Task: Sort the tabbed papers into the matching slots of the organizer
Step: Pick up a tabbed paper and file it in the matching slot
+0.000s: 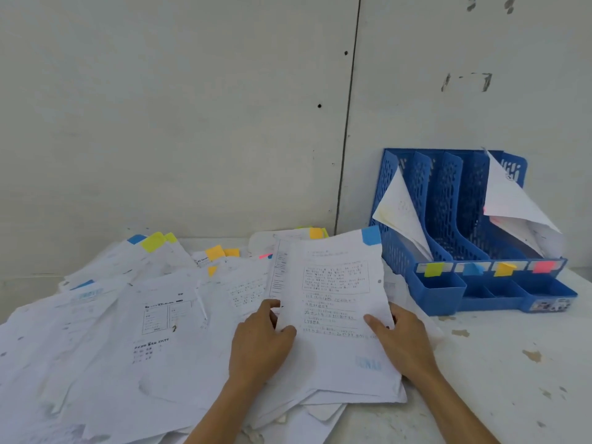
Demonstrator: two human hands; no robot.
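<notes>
1. Head view, hands: the left hand (261,341) is pinching the left edge of the blue-tabbed sheet (336,315), with the thumb lying on its front. The right hand (403,341) is gripping the right edge, thumb on the printed face and the other fingers hidden behind the paper. The hands are sitting apart, one on each side of the sheet.
2. Head view, the sheet: it is tilting up from the pile of papers (128,331), with its blue tab (371,235) at the top right corner, near the organizer's left wall.
3. Head view, the blue organizer (445,200): it is standing on the white table (512,363) against the wall (192,107), to the right of the pile. Its front strip is showing a yellow label (434,269), a blue label (473,269), an orange label (504,269) and a pink label (544,266), from left to right. White papers are leaning out of the leftmost slot (400,213) and the rightmost slot (515,203).
4. Head view, the pile: loose sheets with yellow, orange, blue and pink tabs are spreading across the table's left side.
</notes>
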